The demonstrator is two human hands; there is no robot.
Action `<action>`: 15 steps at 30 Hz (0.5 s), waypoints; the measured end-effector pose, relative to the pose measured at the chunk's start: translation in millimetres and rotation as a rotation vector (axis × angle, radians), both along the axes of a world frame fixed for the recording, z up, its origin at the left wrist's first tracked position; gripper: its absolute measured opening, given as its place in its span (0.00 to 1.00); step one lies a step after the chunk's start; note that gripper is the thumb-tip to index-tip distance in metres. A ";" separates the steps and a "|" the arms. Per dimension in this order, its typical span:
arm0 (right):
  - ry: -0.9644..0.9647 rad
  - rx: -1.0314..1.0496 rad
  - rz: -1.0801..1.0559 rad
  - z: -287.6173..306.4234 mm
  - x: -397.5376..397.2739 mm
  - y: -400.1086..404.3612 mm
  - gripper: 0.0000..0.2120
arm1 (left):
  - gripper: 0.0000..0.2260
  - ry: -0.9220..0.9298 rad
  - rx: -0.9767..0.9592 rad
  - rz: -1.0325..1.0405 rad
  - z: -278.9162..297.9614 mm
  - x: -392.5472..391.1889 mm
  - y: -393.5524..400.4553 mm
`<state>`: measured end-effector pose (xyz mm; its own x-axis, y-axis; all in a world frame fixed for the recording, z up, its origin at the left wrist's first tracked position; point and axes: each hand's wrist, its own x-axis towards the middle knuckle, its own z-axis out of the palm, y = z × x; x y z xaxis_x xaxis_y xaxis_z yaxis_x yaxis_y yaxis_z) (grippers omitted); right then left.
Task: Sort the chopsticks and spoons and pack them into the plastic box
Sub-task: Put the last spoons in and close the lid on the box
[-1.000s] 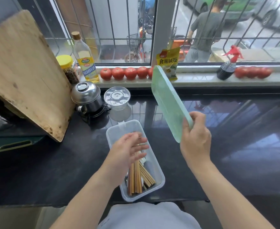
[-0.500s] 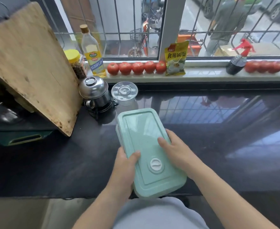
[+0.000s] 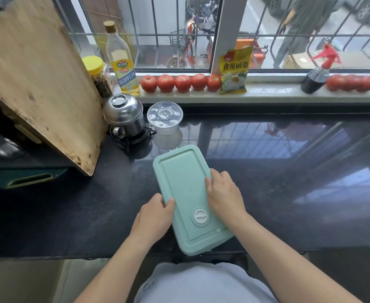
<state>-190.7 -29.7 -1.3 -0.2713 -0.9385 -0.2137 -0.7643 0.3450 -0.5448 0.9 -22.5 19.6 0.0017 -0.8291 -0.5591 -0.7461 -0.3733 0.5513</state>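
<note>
With the mint lid point(image 3: 185, 189) already on the plastic box at lower centre of the desk point(image 3: 70, 211), left hand point(image 3: 152, 217) and right hand point(image 3: 223, 196) clasp its long edges (contents hidden), so press evenly along each side until it seats.

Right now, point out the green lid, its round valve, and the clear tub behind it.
green lid point(image 3: 179, 178): head view, flat top panel.
round valve point(image 3: 200, 216): head view, centre.
clear tub point(image 3: 165, 117): head view, its top.
</note>
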 end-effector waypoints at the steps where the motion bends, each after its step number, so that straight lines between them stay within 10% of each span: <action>1: -0.027 0.031 -0.002 0.0 -1.5 0.0 0.13 | 0.14 0.065 0.058 0.039 -3.3 0.9 -2.3; 7: -0.193 0.168 0.009 -2.1 -12.7 -9.4 0.16 | 0.40 0.057 -0.122 -0.120 -5.0 11.3 -40.4; 15: 0.131 0.031 0.142 1.7 -10.3 6.0 0.16 | 0.29 -0.086 -0.329 -0.250 -22.8 -24.6 -89.6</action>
